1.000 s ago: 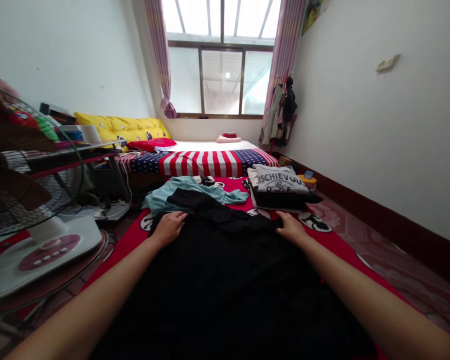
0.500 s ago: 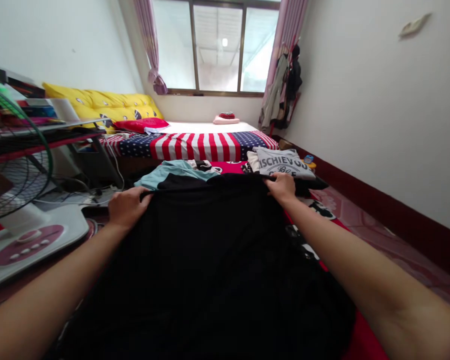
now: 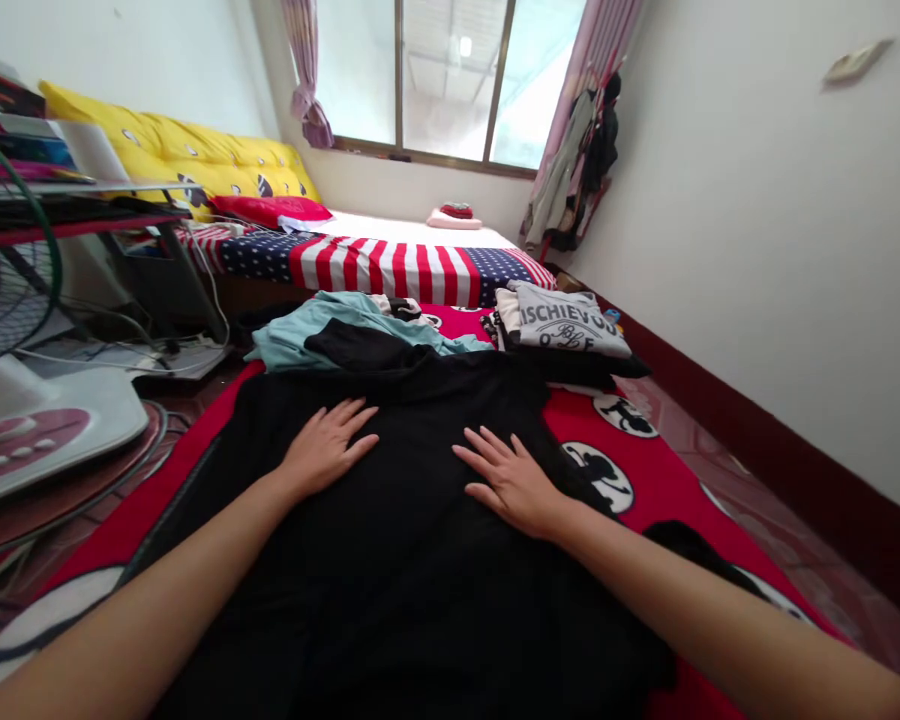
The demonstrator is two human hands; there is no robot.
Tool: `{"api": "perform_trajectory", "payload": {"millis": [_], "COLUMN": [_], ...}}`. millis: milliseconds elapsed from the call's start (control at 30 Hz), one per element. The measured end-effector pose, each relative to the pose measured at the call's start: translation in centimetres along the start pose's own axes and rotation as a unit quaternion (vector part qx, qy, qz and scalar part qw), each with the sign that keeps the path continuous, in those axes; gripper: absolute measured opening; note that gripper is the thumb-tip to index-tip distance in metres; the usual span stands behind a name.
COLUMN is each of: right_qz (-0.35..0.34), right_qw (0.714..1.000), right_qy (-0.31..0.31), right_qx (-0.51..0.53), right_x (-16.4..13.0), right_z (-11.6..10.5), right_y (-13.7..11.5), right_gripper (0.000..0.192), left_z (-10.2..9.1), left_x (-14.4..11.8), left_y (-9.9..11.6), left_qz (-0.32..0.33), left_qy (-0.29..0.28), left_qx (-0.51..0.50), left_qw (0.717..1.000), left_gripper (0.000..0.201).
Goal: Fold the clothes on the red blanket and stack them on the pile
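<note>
One large black cloth garment [image 3: 420,520] lies spread flat on a red blanket printed with black-and-white cartoon figures [image 3: 637,440], nearest the camera; two hands press on it, the left hand [image 3: 328,447] and the right hand [image 3: 511,482], both palm down with fingers apart, clamped on nothing; beyond its far edge lies one crumpled light-blue cloth garment [image 3: 300,335] with black fabric over it; to the right stands one stack of folded clothes topped by a grey printed shirt [image 3: 566,322]; further off, one bed with a stars-and-stripes cover [image 3: 390,265], one red pillow [image 3: 270,208], then the window [image 3: 450,80]; one white fan base [image 3: 22,425] at left is cut off; the shirt's print is partly hidden.
</note>
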State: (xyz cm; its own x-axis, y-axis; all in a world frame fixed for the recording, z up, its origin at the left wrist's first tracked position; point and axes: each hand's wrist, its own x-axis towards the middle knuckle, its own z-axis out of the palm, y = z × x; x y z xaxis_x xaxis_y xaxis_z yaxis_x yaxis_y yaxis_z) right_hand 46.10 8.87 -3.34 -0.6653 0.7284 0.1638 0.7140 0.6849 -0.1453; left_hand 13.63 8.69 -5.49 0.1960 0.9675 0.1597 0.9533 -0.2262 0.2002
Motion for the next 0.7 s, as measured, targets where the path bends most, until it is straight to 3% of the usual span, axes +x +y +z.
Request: {"api": "perform_trajectory", "payload": {"millis": [133, 200, 300, 500, 600, 700], "right_qz": [0.185, 0.241, 0.258, 0.290, 0.273, 0.283], "right_qw": [0.979, 0.965, 0.960, 0.952, 0.960, 0.958], "right_qy": [-0.035, -0.037, -0.020, 0.082, 0.068, 0.054], "right_qx": [-0.080, -0.097, -0.104, -0.043, 0.008, -0.010], "right_x": [-6.2, -8.1, -9.3, -8.1, -8.1, -8.9], "right_z": [0.4, 0.1, -0.4, -1.5, -2.0, -2.3], "right_y": [3.0, 4.5, 5.5, 5.2, 5.4, 5.9], "right_gripper": [0.056, 0.056, 0.053, 0.049, 0.035, 0.027], "left_z": [0.6, 0.6, 0.6, 0.3, 0.2, 0.1], "left_x": [0.1, 0.1, 0.1, 0.0, -0.1, -0.2], "left_y": [-1.9, -2.0, -1.6, -1.1, -1.0, -0.9], "left_qz": [-0.034, -0.035, -0.037, -0.045, -0.044, -0.047], "left_qy": [0.007, 0.006, 0.004, 0.005, 0.005, 0.005], "left_qx": [0.027, 0.040, 0.058, 0.063, 0.057, 0.049], "left_qw": [0.999, 0.999, 0.998, 0.997, 0.997, 0.998], "left_gripper": [0.058, 0.059, 0.060, 0.060, 0.060, 0.060]}}
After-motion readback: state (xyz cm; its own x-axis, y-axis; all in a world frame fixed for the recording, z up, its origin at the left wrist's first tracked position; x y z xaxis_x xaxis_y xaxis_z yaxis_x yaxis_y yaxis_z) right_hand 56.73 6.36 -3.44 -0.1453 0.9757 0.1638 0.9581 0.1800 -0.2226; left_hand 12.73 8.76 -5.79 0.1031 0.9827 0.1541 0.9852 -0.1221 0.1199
